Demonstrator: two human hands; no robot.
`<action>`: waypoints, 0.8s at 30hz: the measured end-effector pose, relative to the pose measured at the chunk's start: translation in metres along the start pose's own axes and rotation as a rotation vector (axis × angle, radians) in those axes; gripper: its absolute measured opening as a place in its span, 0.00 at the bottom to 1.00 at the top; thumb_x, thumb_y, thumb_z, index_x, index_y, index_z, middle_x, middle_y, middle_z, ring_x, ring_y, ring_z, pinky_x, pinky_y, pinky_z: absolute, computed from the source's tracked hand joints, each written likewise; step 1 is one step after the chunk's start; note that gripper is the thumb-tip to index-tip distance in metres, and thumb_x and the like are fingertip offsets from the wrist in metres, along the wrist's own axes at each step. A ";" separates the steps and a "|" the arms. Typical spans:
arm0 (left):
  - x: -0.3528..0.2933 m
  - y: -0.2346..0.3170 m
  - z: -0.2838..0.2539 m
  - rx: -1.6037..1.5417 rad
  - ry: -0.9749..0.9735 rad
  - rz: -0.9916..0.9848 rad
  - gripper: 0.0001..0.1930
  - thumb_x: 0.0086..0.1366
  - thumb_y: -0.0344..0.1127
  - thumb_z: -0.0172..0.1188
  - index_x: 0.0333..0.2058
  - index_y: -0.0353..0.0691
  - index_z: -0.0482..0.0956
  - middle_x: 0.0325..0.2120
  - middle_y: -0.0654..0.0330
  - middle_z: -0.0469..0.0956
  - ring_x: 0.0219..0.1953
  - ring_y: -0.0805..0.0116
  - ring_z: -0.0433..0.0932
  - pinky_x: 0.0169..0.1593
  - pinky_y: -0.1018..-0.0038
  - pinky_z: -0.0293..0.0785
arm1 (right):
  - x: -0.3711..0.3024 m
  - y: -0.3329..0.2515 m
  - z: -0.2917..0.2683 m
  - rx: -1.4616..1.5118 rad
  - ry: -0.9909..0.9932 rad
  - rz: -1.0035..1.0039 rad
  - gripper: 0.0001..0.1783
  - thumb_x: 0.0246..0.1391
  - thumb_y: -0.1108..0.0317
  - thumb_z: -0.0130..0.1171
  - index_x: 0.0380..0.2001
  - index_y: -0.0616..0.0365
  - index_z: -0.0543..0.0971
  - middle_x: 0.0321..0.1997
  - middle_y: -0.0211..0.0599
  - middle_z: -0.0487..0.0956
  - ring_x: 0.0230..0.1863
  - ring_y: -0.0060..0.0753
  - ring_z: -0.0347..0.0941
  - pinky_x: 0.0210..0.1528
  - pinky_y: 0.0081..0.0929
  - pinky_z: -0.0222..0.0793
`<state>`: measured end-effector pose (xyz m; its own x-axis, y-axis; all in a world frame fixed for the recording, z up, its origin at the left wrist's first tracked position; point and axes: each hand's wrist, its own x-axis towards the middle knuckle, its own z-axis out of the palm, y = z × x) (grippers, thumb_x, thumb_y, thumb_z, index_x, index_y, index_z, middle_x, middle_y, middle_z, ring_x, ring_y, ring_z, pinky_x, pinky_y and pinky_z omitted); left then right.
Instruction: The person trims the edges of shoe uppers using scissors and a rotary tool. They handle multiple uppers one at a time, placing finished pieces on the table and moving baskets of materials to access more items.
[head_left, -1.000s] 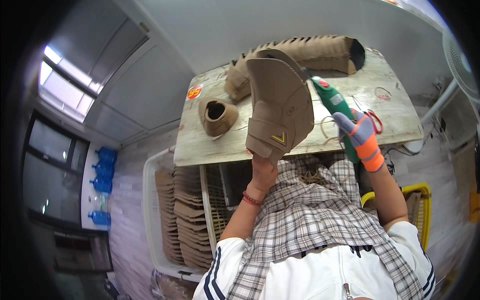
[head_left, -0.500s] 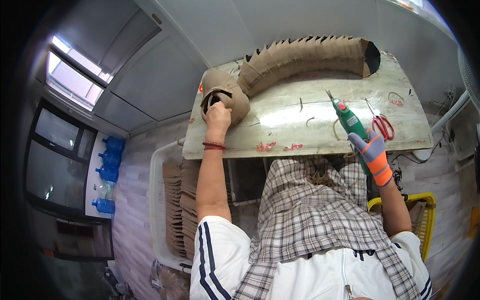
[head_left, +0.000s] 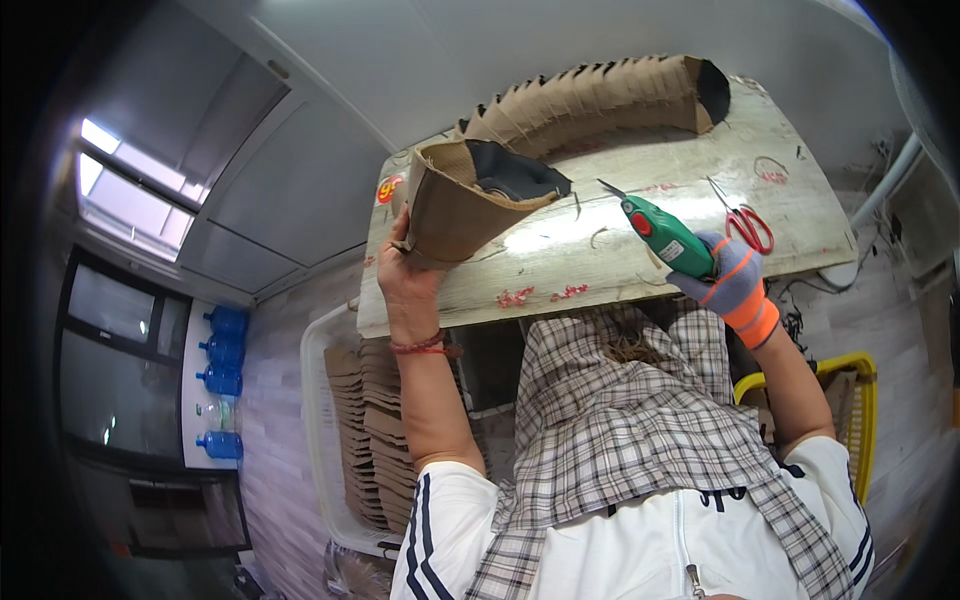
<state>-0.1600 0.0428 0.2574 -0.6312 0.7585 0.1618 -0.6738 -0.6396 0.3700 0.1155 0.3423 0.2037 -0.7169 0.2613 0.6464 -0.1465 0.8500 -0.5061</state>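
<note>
While left fingers (head_left: 393, 257) hold a shoe upper (head_left: 450, 220), right fingers (head_left: 728, 262) grip an electric trimmer (head_left: 664, 236) rightward of it; trimming likely needs contact.

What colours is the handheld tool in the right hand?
The tool is mainly green, with a red button and a white label; the head view shows it best.

We record nested pieces (head_left: 600, 105) far on the surface (head_left: 600, 265), scissors (head_left: 738, 214) at right, the power tool (head_left: 662, 238) left of these, a crate (head_left: 313, 400) near left.
</note>
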 end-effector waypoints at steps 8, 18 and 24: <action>0.012 -0.039 -0.048 -0.168 0.201 -0.123 0.16 0.69 0.32 0.42 0.47 0.30 0.76 0.46 0.46 0.78 0.50 0.54 0.76 0.58 0.56 0.69 | -0.016 0.010 -0.022 -0.136 -0.087 0.004 0.22 0.34 0.57 0.75 0.30 0.58 0.79 0.22 0.41 0.77 0.21 0.43 0.74 0.24 0.31 0.70; 0.019 -0.062 -0.066 -0.226 0.212 -0.227 0.15 0.69 0.30 0.43 0.46 0.28 0.75 0.44 0.45 0.78 0.49 0.54 0.77 0.55 0.59 0.73 | -0.027 0.019 -0.025 -0.109 -0.175 -0.017 0.23 0.32 0.62 0.76 0.34 0.58 0.79 0.24 0.42 0.79 0.23 0.43 0.75 0.25 0.30 0.70; 0.027 -0.078 -0.061 -0.260 0.195 -0.261 0.14 0.69 0.29 0.44 0.46 0.27 0.74 0.46 0.45 0.77 0.49 0.54 0.77 0.55 0.59 0.73 | -0.026 0.009 -0.021 -0.104 -0.143 -0.011 0.21 0.33 0.55 0.75 0.28 0.54 0.80 0.20 0.39 0.77 0.21 0.43 0.74 0.24 0.31 0.70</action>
<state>-0.1480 0.1053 0.1773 -0.4701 0.8778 -0.0920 -0.8798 -0.4578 0.1279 0.1474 0.3526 0.1948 -0.8067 0.1901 0.5596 -0.0890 0.8970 -0.4330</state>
